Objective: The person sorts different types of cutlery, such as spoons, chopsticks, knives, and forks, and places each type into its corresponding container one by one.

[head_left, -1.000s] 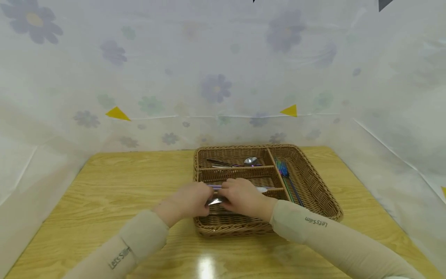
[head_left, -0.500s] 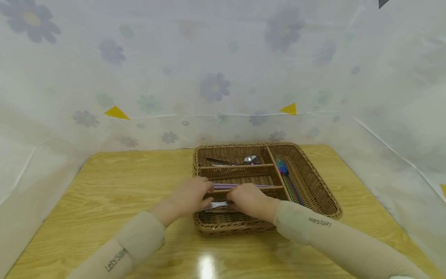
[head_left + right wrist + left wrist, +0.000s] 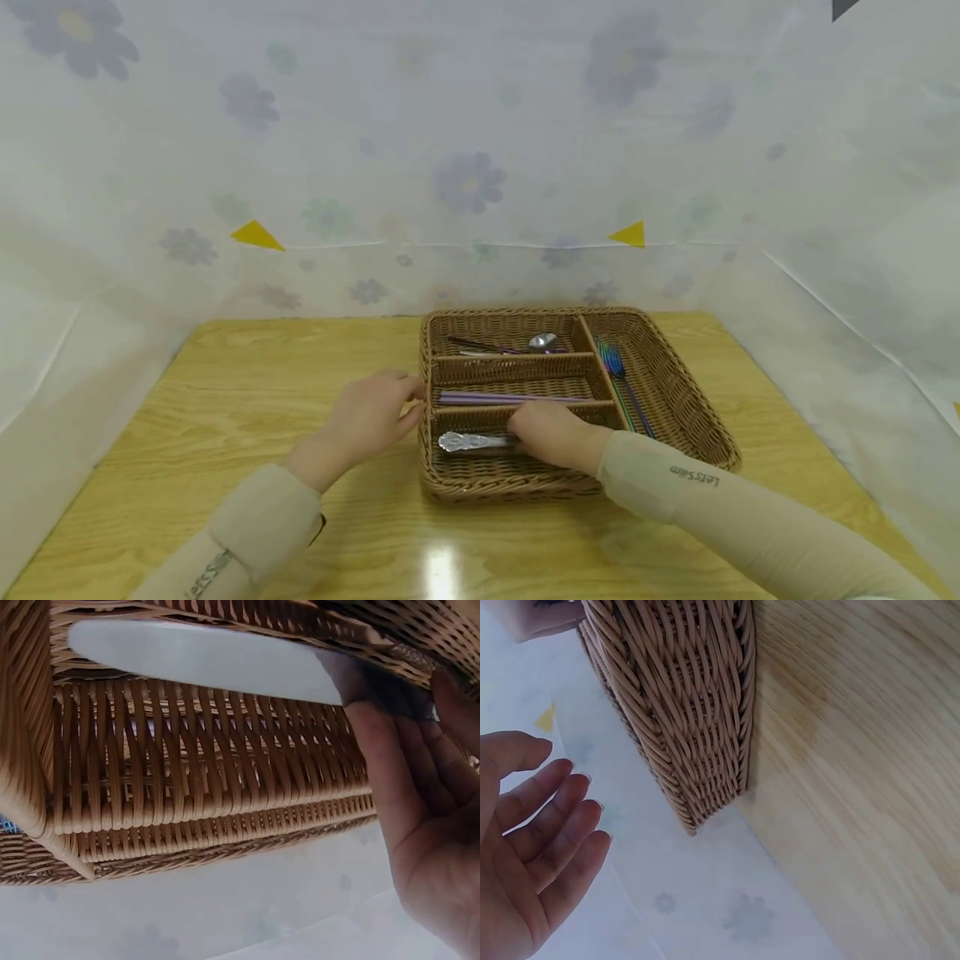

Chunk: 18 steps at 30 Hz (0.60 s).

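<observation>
A brown wicker cutlery basket (image 3: 517, 497) with several compartments stands on the table. My right hand (image 3: 555, 429) is inside its front compartment and pinches a table knife. The knife's ornate silver handle (image 3: 467, 442) points left out of the fingers. In the right wrist view the broad, shiny blade (image 3: 202, 660) stretches away from the fingertips, beside a wicker divider (image 3: 217, 761). My left hand (image 3: 371, 412) is just outside the basket's left wall, its fingers loosely bent and nothing in them. The left wrist view shows that hand (image 3: 544, 840) apart from the wicker.
Purple chopsticks (image 3: 510, 398) lie in the middle compartment. The back one holds a spoon (image 3: 542, 342) and dark, thin utensils (image 3: 480, 343). A blue fork (image 3: 615, 362) rests in the right compartment. Flower-printed sheeting (image 3: 468, 183) rises behind the wooden table (image 3: 300, 358).
My left hand has let go of the silver knife and drawn left, out of the basket. My right hand has shifted slightly right, and the knife's handle has come into plain sight in the front compartment.
</observation>
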Motion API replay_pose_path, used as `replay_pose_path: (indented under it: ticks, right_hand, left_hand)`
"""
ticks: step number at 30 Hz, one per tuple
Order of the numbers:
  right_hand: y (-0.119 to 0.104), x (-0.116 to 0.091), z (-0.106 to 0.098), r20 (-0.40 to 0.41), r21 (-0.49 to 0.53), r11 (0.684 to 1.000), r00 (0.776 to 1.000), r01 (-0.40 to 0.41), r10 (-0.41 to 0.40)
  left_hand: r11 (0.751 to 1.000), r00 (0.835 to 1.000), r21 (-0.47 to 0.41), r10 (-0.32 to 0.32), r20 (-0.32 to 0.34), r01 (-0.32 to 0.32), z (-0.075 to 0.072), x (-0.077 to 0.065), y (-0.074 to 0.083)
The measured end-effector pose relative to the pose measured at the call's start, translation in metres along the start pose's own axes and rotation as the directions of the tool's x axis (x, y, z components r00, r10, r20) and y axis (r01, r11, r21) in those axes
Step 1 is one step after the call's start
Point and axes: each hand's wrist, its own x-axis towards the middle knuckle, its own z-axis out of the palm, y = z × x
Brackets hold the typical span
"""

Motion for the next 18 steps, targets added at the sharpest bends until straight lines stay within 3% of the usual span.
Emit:
replay_pose_path:
  ticks: [7,14,18]
  right_hand:
    - [-0.0015,-0.0039,0.0085,0.044,-0.085,0.996,0.999,-0.028,0.032]
    - [-0.0018,-0.0011,0.0087,0.104,-0.109,0.992,0.992,-0.057,0.069]
    - [-0.0002,0.0023,0.0056,0.124,-0.152,0.988,0.991,-0.036,0.055]
  left_hand:
    - [0.999,1.0,-0.033,-0.015,0.001,0.015,0.0006,-0.0012,0.0013]
    - [0.997,0.998,-0.046,-0.054,-0.01,0.054,-0.0029,-0.006,0.0007]
    - [0.997,0.997,-0.037,-0.065,-0.035,0.063,-0.004,-0.0082,-0.0015]
